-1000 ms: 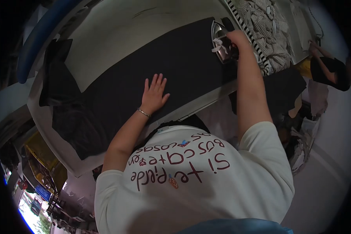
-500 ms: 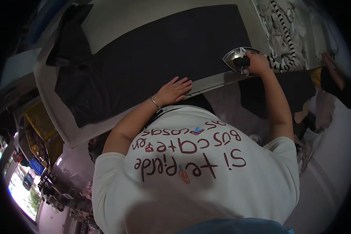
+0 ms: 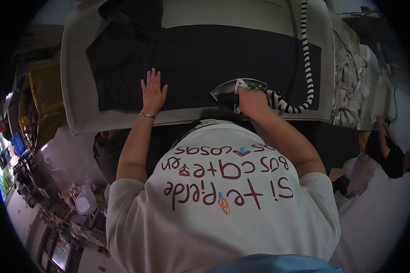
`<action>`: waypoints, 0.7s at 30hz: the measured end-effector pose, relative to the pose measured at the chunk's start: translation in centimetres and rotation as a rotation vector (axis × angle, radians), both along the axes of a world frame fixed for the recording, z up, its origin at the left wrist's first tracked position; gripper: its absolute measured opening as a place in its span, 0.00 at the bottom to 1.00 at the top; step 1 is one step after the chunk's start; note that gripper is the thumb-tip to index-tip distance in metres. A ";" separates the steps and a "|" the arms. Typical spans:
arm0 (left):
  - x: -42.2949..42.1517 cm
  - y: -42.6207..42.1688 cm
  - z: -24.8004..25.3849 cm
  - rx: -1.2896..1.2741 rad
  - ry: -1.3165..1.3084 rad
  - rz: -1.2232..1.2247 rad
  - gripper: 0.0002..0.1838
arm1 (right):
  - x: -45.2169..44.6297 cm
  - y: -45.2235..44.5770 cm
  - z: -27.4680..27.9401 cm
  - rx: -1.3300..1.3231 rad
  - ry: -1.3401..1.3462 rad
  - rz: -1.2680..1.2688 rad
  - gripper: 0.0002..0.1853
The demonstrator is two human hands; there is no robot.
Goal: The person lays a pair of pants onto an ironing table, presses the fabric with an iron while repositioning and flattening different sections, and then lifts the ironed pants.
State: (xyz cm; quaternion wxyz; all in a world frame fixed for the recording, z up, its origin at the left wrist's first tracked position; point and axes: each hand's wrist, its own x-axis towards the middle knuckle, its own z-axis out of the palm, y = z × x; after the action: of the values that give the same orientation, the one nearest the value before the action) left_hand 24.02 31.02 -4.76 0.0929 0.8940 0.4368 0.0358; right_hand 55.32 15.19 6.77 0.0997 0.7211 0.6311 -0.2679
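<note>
A dark cloth (image 3: pixel 191 59) lies spread over the pale padded board (image 3: pixel 79 102), its left part bunched and wrinkled. My left hand (image 3: pixel 153 93) rests flat on this cloth, fingers stretched upward and holding nothing. To its right, my right hand (image 3: pixel 253 102) is wrapped round the handle of a silver iron (image 3: pixel 230 86). The iron sits near the cloth's front edge, its tip pointing left. From the iron's rear a black-and-white striped hose (image 3: pixel 308 68) curves round to the right and runs up over the cloth.
Striped fabric pieces (image 3: pixel 346 77) are heaped beyond the board's right end. At the far right another person (image 3: pixel 388 152) has their hands near a pale surface. A yellow container (image 3: pixel 45 88) stands on the left, with clutter below it.
The iron has moved left along the cloth's front edge and turned from pointing up to pointing left. My left hand has shifted left on the cloth. The view has turned and shifted.
</note>
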 end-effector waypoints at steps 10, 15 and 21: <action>-10.4 0.6 -1.0 0.152 0.066 0.779 0.36 | 5.2 8.5 -1.7 -0.063 -0.033 -0.100 0.34; -17.4 4.4 -0.2 -0.113 -0.334 1.260 0.33 | 4.5 4.0 0.9 -0.214 0.054 0.389 0.39; -18.7 9.3 -1.3 -0.461 -0.611 1.142 0.23 | 3.4 3.1 -0.5 -0.157 0.077 0.474 0.33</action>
State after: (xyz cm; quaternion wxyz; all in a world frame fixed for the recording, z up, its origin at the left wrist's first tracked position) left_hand 5.36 40.32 -6.07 0.3665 0.4309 0.7902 0.2359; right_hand 58.75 18.29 6.27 0.1913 0.5324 0.7631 -0.3123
